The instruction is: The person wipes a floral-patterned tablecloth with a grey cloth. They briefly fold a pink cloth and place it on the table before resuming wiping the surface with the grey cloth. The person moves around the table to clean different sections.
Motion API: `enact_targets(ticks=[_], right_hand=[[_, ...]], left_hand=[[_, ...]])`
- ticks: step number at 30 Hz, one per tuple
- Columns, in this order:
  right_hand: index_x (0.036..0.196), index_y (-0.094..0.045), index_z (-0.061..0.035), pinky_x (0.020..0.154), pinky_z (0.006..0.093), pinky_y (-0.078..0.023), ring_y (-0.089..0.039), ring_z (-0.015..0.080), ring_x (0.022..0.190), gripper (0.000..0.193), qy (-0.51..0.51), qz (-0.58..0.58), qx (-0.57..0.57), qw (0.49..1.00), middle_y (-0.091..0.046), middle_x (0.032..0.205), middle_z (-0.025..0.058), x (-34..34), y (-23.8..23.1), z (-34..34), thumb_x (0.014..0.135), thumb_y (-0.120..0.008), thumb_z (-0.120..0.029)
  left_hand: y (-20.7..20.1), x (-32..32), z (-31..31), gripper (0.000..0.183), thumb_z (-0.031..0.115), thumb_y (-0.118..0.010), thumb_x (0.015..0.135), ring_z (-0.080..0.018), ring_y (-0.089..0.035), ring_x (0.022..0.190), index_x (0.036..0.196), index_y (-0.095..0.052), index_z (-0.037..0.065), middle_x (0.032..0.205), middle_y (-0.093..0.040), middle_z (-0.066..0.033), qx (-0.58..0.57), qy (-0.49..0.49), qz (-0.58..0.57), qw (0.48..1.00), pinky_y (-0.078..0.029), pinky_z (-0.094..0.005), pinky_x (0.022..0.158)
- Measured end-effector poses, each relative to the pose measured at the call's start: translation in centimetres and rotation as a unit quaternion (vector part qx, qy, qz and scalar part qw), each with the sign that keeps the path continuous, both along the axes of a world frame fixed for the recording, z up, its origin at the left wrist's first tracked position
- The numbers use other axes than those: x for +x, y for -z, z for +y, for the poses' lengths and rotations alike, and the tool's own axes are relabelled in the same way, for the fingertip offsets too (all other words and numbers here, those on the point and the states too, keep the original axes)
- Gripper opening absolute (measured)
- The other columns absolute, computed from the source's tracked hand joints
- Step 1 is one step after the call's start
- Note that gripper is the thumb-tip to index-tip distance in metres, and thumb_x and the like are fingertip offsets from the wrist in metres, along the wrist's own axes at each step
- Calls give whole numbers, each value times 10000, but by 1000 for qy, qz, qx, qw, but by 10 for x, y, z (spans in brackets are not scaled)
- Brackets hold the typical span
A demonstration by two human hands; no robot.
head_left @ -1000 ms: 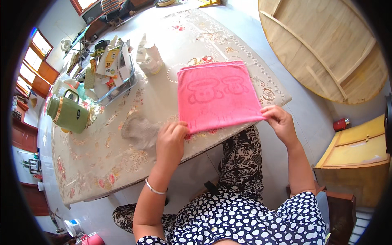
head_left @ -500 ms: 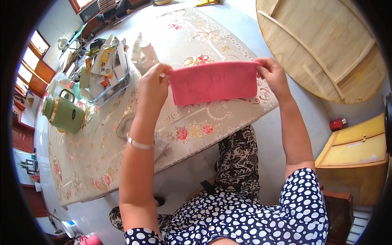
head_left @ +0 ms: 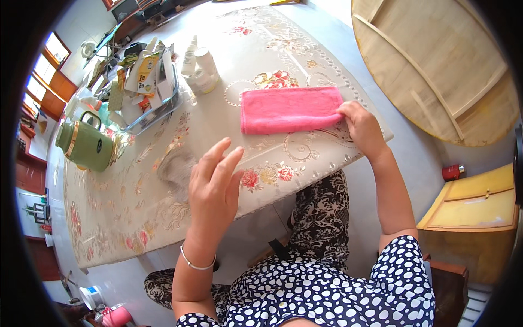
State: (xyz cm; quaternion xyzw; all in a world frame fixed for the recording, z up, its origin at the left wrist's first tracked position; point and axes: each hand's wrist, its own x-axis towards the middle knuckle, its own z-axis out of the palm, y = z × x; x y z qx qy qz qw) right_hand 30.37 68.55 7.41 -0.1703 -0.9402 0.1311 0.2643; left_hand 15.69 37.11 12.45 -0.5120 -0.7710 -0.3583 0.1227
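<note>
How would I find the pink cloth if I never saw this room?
Look at the big flowery table. Near its right edge lies a folded pink towel, with the right hand on its end. It is the only bright pink thing there.

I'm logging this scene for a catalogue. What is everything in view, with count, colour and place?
Towel: one, pink, folded, on table near front edge.
Table: one, cream floral cover.
Kettle: one, green, table's left.
Tray: one, clear, full of packets, behind kettle.
Bottles: a few, white, beside tray.
Grey cloth: one, mid-table.
Round wooden tabletop: one, right.
Cabinet: one, yellow, right.
Left hand: open, raised over the table.
Right hand: on towel's right end.
</note>
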Motion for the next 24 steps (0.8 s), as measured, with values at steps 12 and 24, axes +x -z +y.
enact_targets(ticks=[12,24], right_hand=[[1247,-526,-86,946,399,-500,-525,324,1187,395,-193,109,20,975,-487,1351,142,-103,-39,-73,862,-616,-78],[1324,-402,14,764,277,-501,-576,148,815,588,-55,-14,-397,916,-574,925,80,-159,-21,-30,804,-654,-95]], left_hand=[[33,-4,-92,287,12,-604,871,-295,-577,1109,1158,-609,20,1274,-554,-169,58,-150,27,987,-475,-379,935],[93,-73,-232,227,-12,-562,879,-250,-584,988,1098,-620,-5,1133,-609,-129,31,-434,39,900,-473,-347,817]])
